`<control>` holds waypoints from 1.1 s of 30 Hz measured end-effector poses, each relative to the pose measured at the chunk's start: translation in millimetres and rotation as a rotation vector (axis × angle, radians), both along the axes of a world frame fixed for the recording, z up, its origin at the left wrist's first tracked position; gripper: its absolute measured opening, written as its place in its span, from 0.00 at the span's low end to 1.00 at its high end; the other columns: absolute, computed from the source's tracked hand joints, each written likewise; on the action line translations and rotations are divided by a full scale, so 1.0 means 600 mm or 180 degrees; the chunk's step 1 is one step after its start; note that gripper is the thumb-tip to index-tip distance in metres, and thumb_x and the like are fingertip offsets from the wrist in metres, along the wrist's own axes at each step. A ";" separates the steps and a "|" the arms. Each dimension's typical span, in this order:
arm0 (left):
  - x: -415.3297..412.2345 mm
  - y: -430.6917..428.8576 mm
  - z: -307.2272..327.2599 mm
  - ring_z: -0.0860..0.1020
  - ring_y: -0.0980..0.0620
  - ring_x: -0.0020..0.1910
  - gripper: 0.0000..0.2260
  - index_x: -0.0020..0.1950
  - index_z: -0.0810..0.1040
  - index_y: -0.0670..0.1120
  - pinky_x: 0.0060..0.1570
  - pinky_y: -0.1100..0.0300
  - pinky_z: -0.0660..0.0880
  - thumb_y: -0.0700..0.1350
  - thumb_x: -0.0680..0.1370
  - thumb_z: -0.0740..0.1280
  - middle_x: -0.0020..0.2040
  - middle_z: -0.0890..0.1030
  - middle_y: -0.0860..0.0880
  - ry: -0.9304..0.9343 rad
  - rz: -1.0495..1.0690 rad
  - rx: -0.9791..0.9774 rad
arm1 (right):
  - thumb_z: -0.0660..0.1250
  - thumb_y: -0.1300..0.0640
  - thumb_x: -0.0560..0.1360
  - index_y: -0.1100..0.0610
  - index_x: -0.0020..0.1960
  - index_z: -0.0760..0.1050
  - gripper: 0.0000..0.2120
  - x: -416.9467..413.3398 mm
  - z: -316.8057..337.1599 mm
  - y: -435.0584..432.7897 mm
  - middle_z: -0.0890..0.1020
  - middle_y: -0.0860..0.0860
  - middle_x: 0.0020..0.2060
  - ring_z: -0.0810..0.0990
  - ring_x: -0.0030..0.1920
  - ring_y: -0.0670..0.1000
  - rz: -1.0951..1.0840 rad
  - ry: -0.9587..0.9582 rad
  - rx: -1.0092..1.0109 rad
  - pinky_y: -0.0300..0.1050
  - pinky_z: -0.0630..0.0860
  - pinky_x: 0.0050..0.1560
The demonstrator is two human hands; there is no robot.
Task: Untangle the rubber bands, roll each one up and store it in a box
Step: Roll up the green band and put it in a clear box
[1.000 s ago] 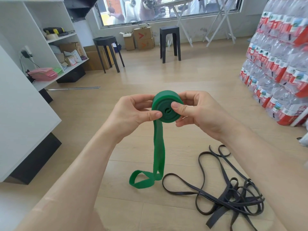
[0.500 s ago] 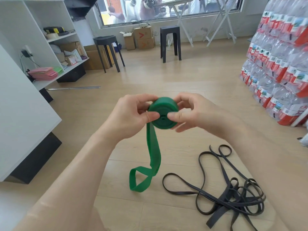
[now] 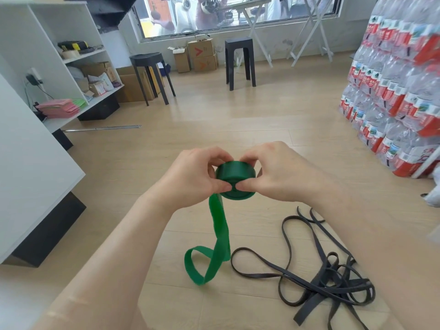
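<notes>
The green rubber band (image 3: 234,178) is pinched mid-roll by both hands (image 3: 195,177) (image 3: 273,175); its tail, hanging toward the frame's bottom, must be wound next.

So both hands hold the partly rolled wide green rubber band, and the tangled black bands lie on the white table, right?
No: the head view shows the tangled black rubber bands lying on the light wooden floor, not a table. The rest holds.

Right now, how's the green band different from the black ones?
The green band is wide; the black bands are narrower. The green band is mostly rolled, gripped by the left hand and right hand; the black bands lie tangled on the floor. Both are flat strips.
</notes>
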State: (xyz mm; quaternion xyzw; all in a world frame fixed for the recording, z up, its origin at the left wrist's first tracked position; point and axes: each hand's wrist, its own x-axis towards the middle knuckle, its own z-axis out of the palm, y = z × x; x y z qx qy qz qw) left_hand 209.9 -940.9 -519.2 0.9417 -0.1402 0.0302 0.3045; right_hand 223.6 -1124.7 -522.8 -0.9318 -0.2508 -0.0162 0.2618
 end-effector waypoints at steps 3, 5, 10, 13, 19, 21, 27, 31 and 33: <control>0.004 0.006 -0.006 0.75 0.63 0.28 0.20 0.54 0.78 0.53 0.42 0.62 0.77 0.41 0.66 0.78 0.50 0.82 0.55 0.0277 0.0040 -0.0204 | 0.74 0.50 0.70 0.53 0.53 0.80 0.13 0.004 0.000 -0.008 0.82 0.47 0.47 0.77 0.40 0.41 -0.0033 0.0051 0.0121 0.43 0.76 0.46; 0.006 0.010 -0.012 0.78 0.62 0.32 0.19 0.54 0.79 0.53 0.45 0.58 0.78 0.41 0.66 0.78 0.49 0.83 0.55 0.0429 -0.0023 -0.0253 | 0.75 0.51 0.70 0.54 0.53 0.80 0.13 0.006 0.000 -0.008 0.82 0.47 0.48 0.77 0.38 0.40 -0.0052 0.0122 0.0265 0.41 0.74 0.45; 0.006 0.016 -0.011 0.83 0.48 0.47 0.17 0.50 0.81 0.53 0.54 0.51 0.79 0.35 0.67 0.76 0.47 0.85 0.52 0.0602 0.0030 -0.1240 | 0.75 0.56 0.72 0.52 0.50 0.79 0.09 0.008 -0.003 -0.012 0.81 0.45 0.47 0.83 0.33 0.48 -0.0157 0.0615 0.1069 0.33 0.74 0.33; 0.006 0.017 -0.009 0.84 0.54 0.46 0.17 0.50 0.80 0.51 0.53 0.59 0.79 0.33 0.69 0.74 0.47 0.85 0.52 0.0561 0.0031 -0.1459 | 0.74 0.57 0.72 0.52 0.51 0.78 0.09 0.005 -0.002 -0.009 0.81 0.46 0.47 0.84 0.33 0.49 -0.0177 0.0791 0.1327 0.36 0.78 0.35; 0.000 0.013 0.001 0.77 0.53 0.35 0.13 0.51 0.82 0.50 0.43 0.57 0.77 0.39 0.69 0.75 0.34 0.79 0.59 -0.0155 0.0115 0.0029 | 0.74 0.55 0.70 0.49 0.54 0.77 0.14 -0.002 0.000 0.001 0.81 0.46 0.48 0.83 0.38 0.46 -0.0120 0.0643 0.0763 0.38 0.77 0.41; -0.003 0.006 0.003 0.71 0.58 0.32 0.10 0.50 0.81 0.51 0.35 0.63 0.70 0.42 0.70 0.74 0.30 0.74 0.57 -0.0300 -0.0002 0.0645 | 0.73 0.51 0.69 0.47 0.57 0.76 0.17 -0.009 0.006 0.006 0.82 0.46 0.47 0.81 0.43 0.45 -0.0029 0.0324 0.0078 0.42 0.77 0.47; -0.005 -0.014 -0.002 0.72 0.52 0.36 0.09 0.50 0.79 0.51 0.35 0.59 0.67 0.46 0.70 0.72 0.31 0.74 0.56 -0.0456 -0.0139 0.1323 | 0.71 0.46 0.71 0.53 0.50 0.76 0.13 -0.018 0.004 0.017 0.80 0.49 0.45 0.77 0.46 0.52 -0.0105 -0.0303 -0.0680 0.47 0.75 0.46; -0.001 -0.004 -0.003 0.74 0.62 0.33 0.17 0.55 0.79 0.54 0.34 0.72 0.67 0.46 0.68 0.76 0.39 0.77 0.62 -0.0041 0.0000 0.0279 | 0.73 0.50 0.70 0.52 0.51 0.77 0.12 -0.002 0.003 -0.004 0.81 0.48 0.48 0.79 0.46 0.51 -0.0224 -0.0020 -0.0227 0.48 0.77 0.50; 0.003 0.004 -0.005 0.75 0.60 0.34 0.19 0.56 0.79 0.56 0.40 0.68 0.72 0.45 0.67 0.77 0.46 0.80 0.61 0.0111 0.0021 0.0095 | 0.76 0.52 0.69 0.51 0.50 0.77 0.13 0.006 0.003 -0.013 0.82 0.48 0.48 0.80 0.44 0.49 -0.0287 0.0147 0.0158 0.48 0.78 0.50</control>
